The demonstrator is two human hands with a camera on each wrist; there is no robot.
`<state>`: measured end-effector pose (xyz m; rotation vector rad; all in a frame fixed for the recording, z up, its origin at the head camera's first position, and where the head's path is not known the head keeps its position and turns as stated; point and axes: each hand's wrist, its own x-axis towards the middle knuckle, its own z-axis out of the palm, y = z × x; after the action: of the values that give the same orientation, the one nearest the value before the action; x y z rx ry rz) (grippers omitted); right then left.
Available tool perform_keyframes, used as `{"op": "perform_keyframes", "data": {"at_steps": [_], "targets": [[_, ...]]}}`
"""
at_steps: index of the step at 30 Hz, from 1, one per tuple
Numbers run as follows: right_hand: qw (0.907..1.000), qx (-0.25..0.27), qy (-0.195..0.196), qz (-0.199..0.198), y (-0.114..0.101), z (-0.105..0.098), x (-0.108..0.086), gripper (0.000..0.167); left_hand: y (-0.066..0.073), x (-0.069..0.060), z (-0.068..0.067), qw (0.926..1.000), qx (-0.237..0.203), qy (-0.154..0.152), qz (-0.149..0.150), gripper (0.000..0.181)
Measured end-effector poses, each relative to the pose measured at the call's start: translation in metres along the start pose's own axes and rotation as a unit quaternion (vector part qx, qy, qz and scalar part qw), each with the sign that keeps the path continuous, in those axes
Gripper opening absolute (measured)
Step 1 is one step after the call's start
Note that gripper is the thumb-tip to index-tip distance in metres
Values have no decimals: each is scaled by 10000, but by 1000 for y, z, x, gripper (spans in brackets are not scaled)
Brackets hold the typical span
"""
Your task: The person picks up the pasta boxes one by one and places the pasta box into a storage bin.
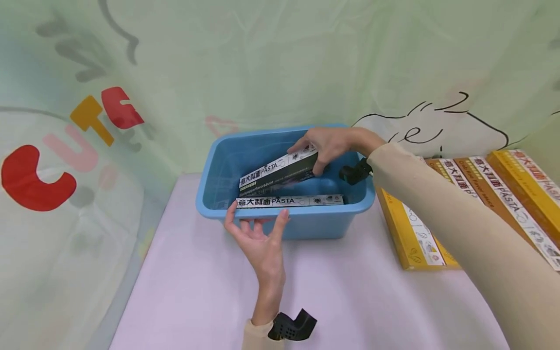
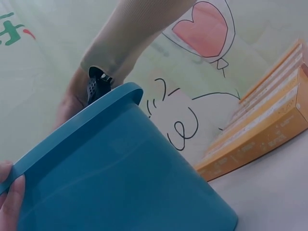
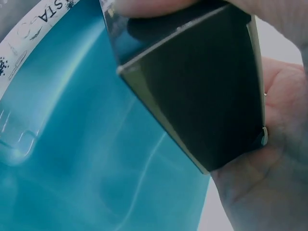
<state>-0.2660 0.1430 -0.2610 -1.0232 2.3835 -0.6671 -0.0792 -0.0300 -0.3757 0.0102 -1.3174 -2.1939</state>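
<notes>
A blue bin (image 1: 288, 223) stands on the table, with one black-and-white pasta box (image 1: 288, 201) lying along its near wall. The right hand (image 1: 330, 145) grips the right end of a second dark pasta box (image 1: 280, 170), tilted inside the bin with its left end lower. In the right wrist view, the end of that dark box (image 3: 197, 91) sits between thumb and fingers. My left hand (image 1: 260, 248) holds the bin's near rim, fingers and thumb around it; in the left wrist view its fingertips (image 2: 12, 202) are on the rim.
Several yellow and brown pasta boxes (image 1: 503, 204) lie side by side on the table to the right of the bin, partly behind the right sleeve (image 1: 455, 238). A printed cloth (image 1: 271, 63) hangs behind and to the left of the pale table (image 1: 188, 291).
</notes>
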Motion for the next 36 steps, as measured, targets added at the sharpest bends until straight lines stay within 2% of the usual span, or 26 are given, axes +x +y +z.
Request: {"op": "perform_keyframes", "data": {"at_steps": [13, 27, 32, 36], "targets": [[9996, -111, -171, 171, 1, -3, 4, 86, 2, 0, -1, 10000, -22, 46, 45, 93], [9990, -10, -359, 283, 10, -5, 2, 88, 2, -3, -2, 9998, 199, 85, 53, 93], [9986, 143, -400, 330, 16, -7, -2, 90, 0, -5, -2, 9998, 161, 63, 30, 93], [9978, 452, -406, 270, 19, -10, -6, 87, -1, -6, -2, 9998, 209, 58, 29, 92]]}}
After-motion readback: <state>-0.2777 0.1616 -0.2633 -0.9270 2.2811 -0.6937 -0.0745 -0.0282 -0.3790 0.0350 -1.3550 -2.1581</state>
